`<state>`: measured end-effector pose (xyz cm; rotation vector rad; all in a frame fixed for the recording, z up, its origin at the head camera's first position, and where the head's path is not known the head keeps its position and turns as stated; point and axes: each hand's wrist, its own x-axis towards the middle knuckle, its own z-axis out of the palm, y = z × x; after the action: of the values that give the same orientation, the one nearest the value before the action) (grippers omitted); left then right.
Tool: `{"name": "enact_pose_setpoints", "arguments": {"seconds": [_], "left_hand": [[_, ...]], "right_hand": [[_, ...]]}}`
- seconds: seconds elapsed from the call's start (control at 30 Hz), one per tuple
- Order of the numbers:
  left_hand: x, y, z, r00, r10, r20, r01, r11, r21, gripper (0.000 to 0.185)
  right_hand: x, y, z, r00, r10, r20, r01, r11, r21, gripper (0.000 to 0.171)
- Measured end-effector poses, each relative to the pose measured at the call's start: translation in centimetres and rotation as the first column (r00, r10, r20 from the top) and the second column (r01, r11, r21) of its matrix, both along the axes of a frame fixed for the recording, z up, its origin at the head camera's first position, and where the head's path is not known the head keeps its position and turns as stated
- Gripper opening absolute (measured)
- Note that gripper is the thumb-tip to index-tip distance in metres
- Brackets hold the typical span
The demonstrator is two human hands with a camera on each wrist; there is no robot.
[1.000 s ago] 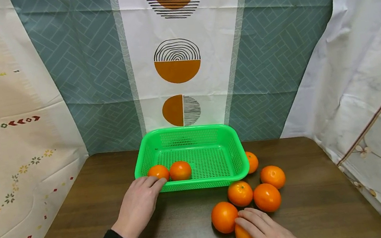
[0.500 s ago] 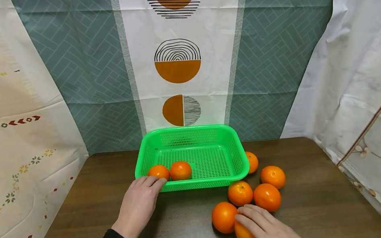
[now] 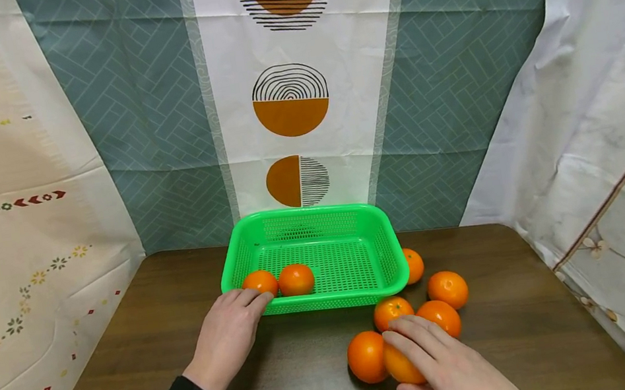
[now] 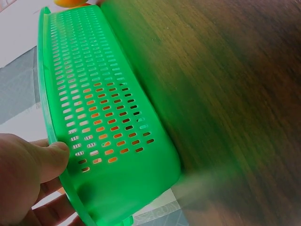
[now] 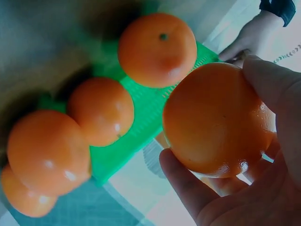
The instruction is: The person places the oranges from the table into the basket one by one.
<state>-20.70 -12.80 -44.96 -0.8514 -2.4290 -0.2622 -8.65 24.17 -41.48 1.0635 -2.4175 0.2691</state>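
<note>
Right hand (image 3: 451, 369) is clamped round one orange (image 3: 402, 363), just above the counter (image 3: 105, 384) amid four loose oranges. Left hand (image 3: 227, 333) rests, fingers loosely bent, against the near-left corner of the green basket (image 3: 351, 213), which holds two oranges. Risk: the lifted fruit could nudge its touching neighbour (image 3: 366, 356) and set it rolling. Another orange (image 3: 390, 310) lies between hand and basket
</note>
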Motion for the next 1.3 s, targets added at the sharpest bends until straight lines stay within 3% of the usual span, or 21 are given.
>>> {"name": "enact_pose_setpoints", "arguments": {"seconds": [0.37, 0.57, 0.9, 1.3], "left_hand": [[0.0, 0.0, 0.0, 1.0, -0.002, -0.003, 0.002, 1.0, 0.005, 0.041], [0.1, 0.0, 0.0, 1.0, 0.004, -0.001, -0.004, 1.0, 0.0, 0.041], [0.1, 0.2, 0.0, 1.0, -0.001, -0.004, 0.001, 1.0, -0.001, 0.041], [0.1, 0.2, 0.0, 1.0, -0.01, -0.012, 0.01, 1.0, -0.009, 0.042]], "right_hand": [[-1.5, -0.7, 2.8, 0.999, -0.031, 0.009, 0.03, 1.0, 0.006, 0.061], [-3.0, -1.0, 3.3, 1.0, -0.023, -0.002, 0.023, 1.0, -0.004, 0.059], [-5.8, -1.0, 4.4, 0.993, -0.062, 0.098, 0.061, 0.998, 0.014, 0.064], [-8.5, -1.9, 4.8, 0.991, -0.083, 0.104, 0.082, 0.997, 0.013, 0.064]]}}
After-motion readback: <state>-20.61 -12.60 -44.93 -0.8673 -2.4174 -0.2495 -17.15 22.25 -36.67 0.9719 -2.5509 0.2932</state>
